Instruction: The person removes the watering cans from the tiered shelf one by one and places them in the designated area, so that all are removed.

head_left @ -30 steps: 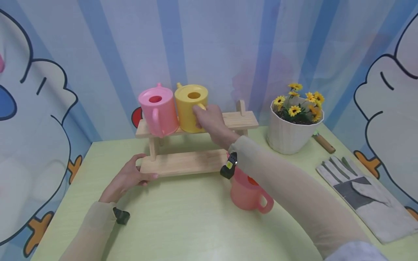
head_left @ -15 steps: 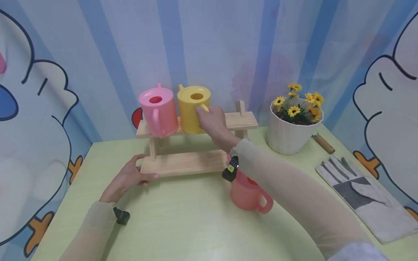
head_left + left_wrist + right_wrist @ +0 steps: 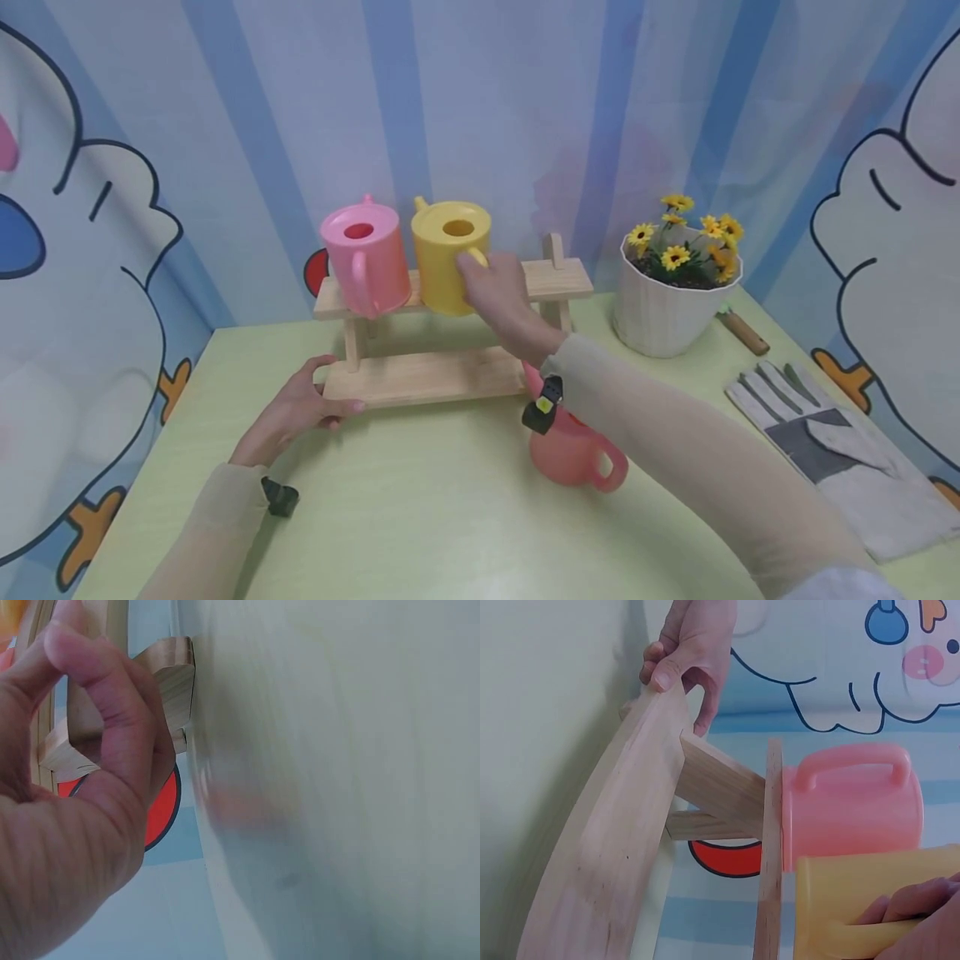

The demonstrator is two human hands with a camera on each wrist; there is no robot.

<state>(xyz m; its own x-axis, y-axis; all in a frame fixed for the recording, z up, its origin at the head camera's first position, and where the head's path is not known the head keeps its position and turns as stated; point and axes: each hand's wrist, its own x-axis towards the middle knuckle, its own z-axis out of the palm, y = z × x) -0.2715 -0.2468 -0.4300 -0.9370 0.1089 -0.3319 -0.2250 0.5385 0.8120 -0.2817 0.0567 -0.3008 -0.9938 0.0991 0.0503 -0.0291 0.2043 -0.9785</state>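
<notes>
My right hand (image 3: 504, 302) grips the handle of a yellow watering can (image 3: 441, 275), its base close over the upper board of a two-tier wooden stand (image 3: 427, 377). On that board, just left of it, a pink watering can (image 3: 371, 275) stands upright with its handle facing me. In the right wrist view, a narrow gap shows between the yellow can (image 3: 817, 900) and the board, while the pink can (image 3: 855, 817) sits against it. My left hand (image 3: 298, 407) holds the left end of the stand's lower board, thumb on the front edge.
A darker pink watering can (image 3: 570, 454) stands on the table in front of the stand's right end, partly hidden by my right forearm. At the right are a white pot of yellow flowers (image 3: 660, 312), a wooden-handled tool (image 3: 744, 330) and grey gloves (image 3: 847, 462).
My right hand has shifted the yellow watering can right and slightly toward me, widening the space beside the pink can. The left hand keeps its place on the stand.
</notes>
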